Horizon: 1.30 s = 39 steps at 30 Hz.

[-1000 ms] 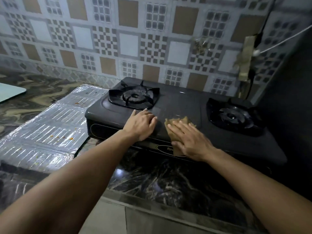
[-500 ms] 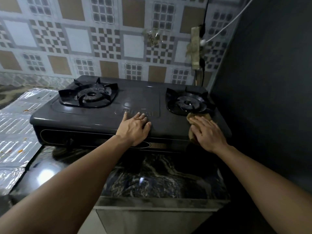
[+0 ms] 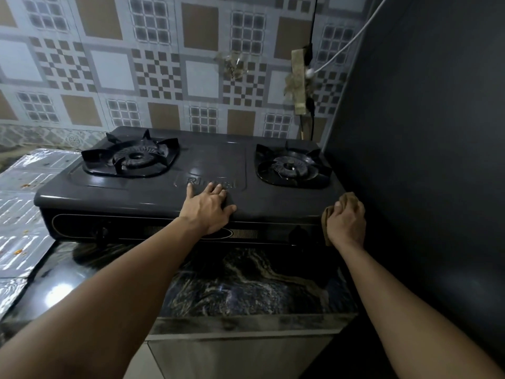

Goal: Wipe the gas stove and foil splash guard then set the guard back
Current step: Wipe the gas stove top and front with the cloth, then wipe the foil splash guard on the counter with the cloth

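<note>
Stove (image 3: 153, 192) on dark marble counter (image 3: 246, 285), two burners on top. Left hand (image 3: 209, 207) flat on stove's front middle, fingers straight and spread, palm down, holding nothing. Right hand (image 3: 346, 224) at stove's front right corner, fingers curled round brown cloth (image 3: 348, 199); cloth bunched under palm, poking out above knuckles and below wrist, pressed to corner edge. Foil guard (image 3: 20, 214) lying flat on counter left of stove, orange specks on it. Dark wall right of stove.

marble counter (image 3: 246, 285), tiled wall (image 3: 114, 67), white cable (image 3: 347, 47)
</note>
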Motion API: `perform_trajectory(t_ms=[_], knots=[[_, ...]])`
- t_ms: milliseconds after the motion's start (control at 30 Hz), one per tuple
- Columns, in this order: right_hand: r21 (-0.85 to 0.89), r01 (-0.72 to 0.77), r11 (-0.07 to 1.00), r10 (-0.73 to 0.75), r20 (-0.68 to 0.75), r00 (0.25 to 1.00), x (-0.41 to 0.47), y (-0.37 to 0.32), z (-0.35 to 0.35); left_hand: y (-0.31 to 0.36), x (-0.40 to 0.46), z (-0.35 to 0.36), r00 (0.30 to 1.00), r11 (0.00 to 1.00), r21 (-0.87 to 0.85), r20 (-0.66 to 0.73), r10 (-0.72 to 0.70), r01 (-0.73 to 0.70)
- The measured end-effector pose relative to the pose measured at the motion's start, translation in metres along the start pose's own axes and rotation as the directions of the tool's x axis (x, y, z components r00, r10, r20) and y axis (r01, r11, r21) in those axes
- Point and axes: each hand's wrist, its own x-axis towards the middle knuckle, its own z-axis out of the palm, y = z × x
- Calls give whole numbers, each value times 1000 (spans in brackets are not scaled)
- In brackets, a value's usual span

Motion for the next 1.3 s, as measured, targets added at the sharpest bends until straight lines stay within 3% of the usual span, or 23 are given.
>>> perform_trajectory(t_ms=[133,233,300,433,567,667,733,800,900,967,1033,1167,1300], knots=[[-85,43,995,-31,138,990,-23,0,-20,5,1,-4,999,999,31,39,-13,12],[-269,49,962,48,343,938,-31,-7,-44,8,2,-12,996,995,97,88,-24,15],[-280,69,958,68,453,889,-34,-19,-61,11,0,-16,992,989,144,122,-39,21],[155,-8,988,-77,535,841,-37,-40,-72,16,-8,-16,997,998,59,75,-10,6],[466,-182,866,-123,550,826,-46,-74,-70,20,-27,-27,998,981,-193,-59,9,-20],[625,-348,699,-153,606,780,-54,-99,-68,22,-40,-40,994,803,-594,-45,-104,57],[639,-470,609,-152,676,721,-62,-114,-64,20,-45,-48,989,528,-838,94,-110,138],[629,-530,568,-174,722,670,-70,-129,-59,15,-53,-56,973,269,-935,217,-81,231],[600,-583,548,-190,768,612,-80,-146,-45,6,-67,-67,966,78,-967,236,-106,244],[591,-602,536,-196,781,592,-84,-154,-37,-3,-73,-70,959,33,-976,207,-194,217],[578,-599,555,-245,801,546,-89,-158,-28,-13,-77,-76,951,61,-975,192,-243,213],[570,-476,670,-332,803,494,-109,-172,-17,-32,-87,-90,948,38,-983,162,-273,179],[571,-151,807,-375,693,616,-128,-187,0,-50,-93,-104,917,-87,-981,191,-351,172]])
